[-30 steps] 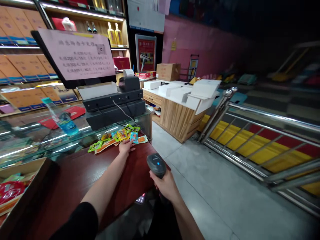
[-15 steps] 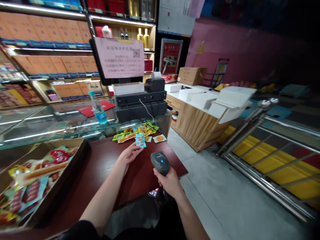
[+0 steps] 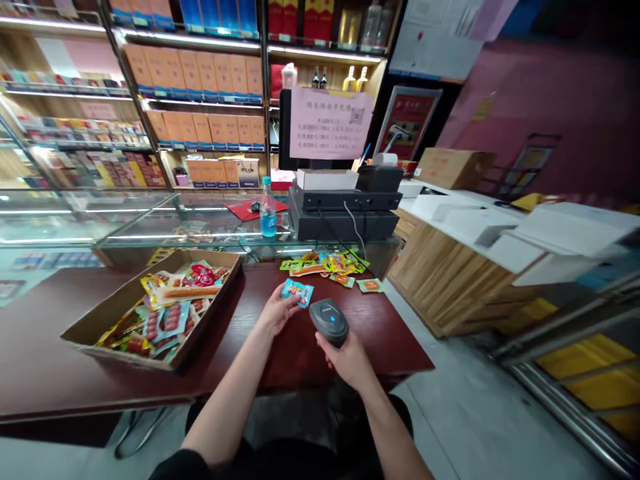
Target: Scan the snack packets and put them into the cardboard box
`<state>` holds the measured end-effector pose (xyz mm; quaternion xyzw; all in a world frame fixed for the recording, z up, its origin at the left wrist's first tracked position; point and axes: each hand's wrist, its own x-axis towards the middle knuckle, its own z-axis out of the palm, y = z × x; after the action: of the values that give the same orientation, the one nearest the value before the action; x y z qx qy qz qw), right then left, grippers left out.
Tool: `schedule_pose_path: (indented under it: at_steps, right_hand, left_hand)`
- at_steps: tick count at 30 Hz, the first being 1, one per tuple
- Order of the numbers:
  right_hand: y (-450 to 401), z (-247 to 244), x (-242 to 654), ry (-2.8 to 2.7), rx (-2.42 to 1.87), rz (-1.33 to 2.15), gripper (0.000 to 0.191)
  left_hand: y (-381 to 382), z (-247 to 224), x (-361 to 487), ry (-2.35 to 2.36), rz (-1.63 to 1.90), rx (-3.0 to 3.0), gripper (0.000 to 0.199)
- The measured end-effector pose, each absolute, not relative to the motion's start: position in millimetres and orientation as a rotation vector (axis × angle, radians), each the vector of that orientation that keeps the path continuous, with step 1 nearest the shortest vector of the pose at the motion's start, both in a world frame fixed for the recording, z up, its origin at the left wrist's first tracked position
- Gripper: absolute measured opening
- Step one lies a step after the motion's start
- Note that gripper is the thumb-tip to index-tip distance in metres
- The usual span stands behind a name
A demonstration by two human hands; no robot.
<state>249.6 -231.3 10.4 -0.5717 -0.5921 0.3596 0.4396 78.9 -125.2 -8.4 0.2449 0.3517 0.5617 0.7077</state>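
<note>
My left hand [image 3: 278,312] pinches a small blue snack packet [image 3: 297,293] by its left end, just above the dark red tabletop [image 3: 240,347]. My right hand [image 3: 349,357] is wrapped round the handle of a grey barcode scanner [image 3: 329,322], which has a small blue light lit on top. The scanner's head is close to the packet's lower right. Behind the packet lies a pile of yellow and green snack packets [image 3: 345,262], with a pale single packet [image 3: 371,285] to its right. On the left stands a cardboard box [image 3: 170,365] filled with packaged sausages and other snacks.
A water bottle [image 3: 268,212] stands on the glass counter [image 3: 150,223] by a red paper [image 3: 245,209]. A black cash drawer [image 3: 345,225] sits below a screen covered by a pink notice [image 3: 330,123]. A wooden cabinet [image 3: 440,280] and metal railing [image 3: 565,400] are at right.
My view has swung left, so the scene sits further right. My left hand has turned the blue packet from upright to nearly level, and it is now nearer the scanner.
</note>
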Motion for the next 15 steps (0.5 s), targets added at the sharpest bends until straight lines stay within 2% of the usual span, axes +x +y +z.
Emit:
schedule_pose_path:
  at_steps: [4, 10, 15]
  right_hand:
    - [-232, 15, 239, -1.507, -1.419, 0.897, 0.029]
    - [-234, 20, 232, -1.563, -1.433, 0.843, 0.030]
    - [-234, 19, 231, -1.555, -1.441, 0.814, 0.031]
  left_hand:
    - [-132, -10, 64, 0.835, 1.273, 0.580, 0.037]
    - [-135, -10, 59, 0.882, 1.346, 0.626, 0.043]
    - [-133, -10, 60, 0.931, 1.372, 0.624, 0.038]
